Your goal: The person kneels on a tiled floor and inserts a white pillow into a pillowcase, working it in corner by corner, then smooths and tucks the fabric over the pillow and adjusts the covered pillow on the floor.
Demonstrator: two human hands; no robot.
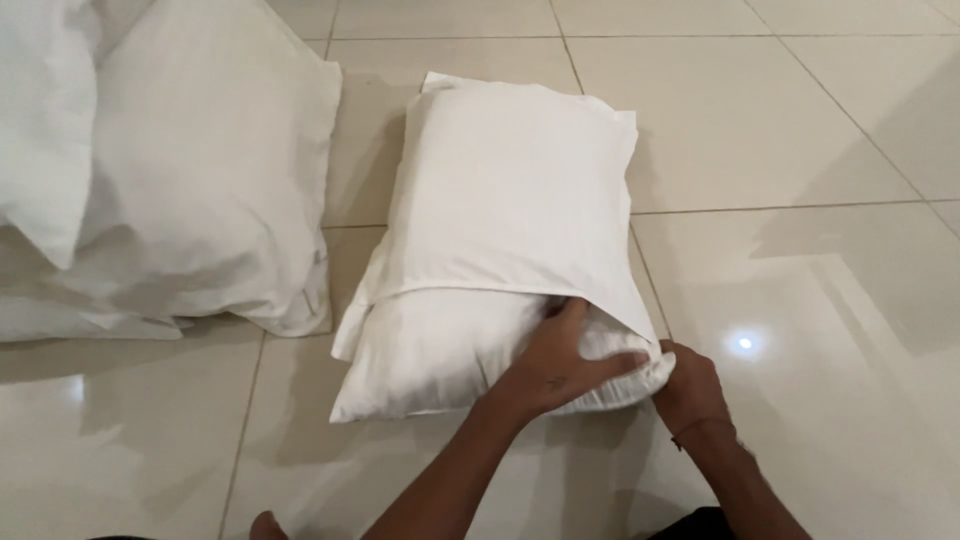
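A white pillow [430, 350] lies on the tiled floor, most of it covered by a white pillowcase [510, 190]. The near end of the pillow sticks out of the case's open edge. My left hand [560, 365] presses on the pillow's near right corner, with its fingers curled around the stuffing and tucked under the case's edge. My right hand [690, 385] grips the near right corner of the pillowcase, just beside the left hand.
A pile of white pillows [200, 170] lies on the floor at the left, close to the covered pillow. Glossy beige floor tiles [800, 270] stretch to the right and behind. A toe [265, 525] shows at the bottom edge.
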